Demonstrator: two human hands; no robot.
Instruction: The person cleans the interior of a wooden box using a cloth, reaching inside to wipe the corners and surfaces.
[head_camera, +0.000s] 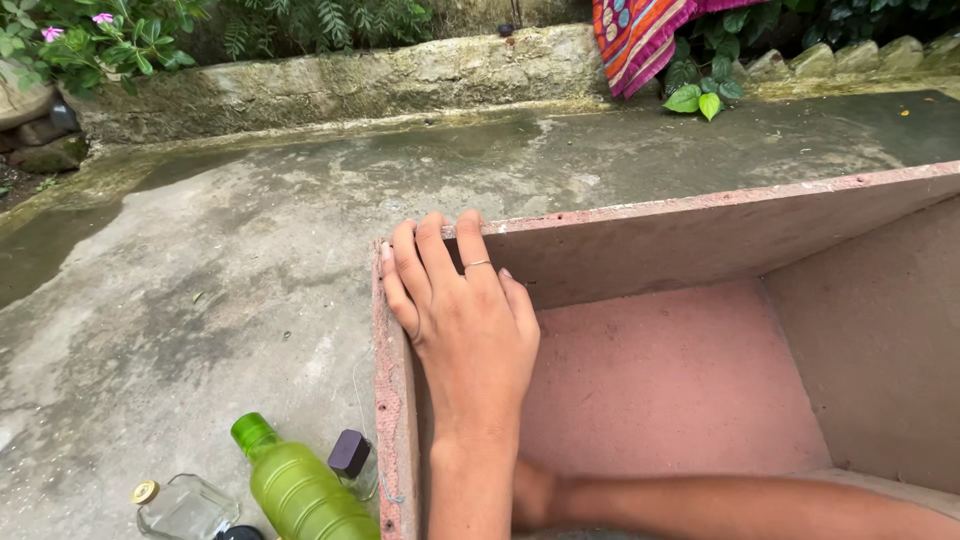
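A pink-brown wooden box (700, 235) lies open towards me on wet concrete. My left hand (460, 320) lies flat against the inside of its left wall, and the fingertips hook over the rim at the far left corner. A thin ring sits on one finger. My right forearm reaches across the bottom of the box from the right. Only a small part of my right hand (533, 495) shows, low in the near left corner, behind my left wrist. What it holds or touches is hidden.
Just left of the box stand a green plastic bottle (295, 485), a small bottle with a dark cap (352, 462) and a clear glass bottle with a gold cap (185, 505). A low stone kerb (350, 85), plants and a striped cloth (640, 35) line the back.
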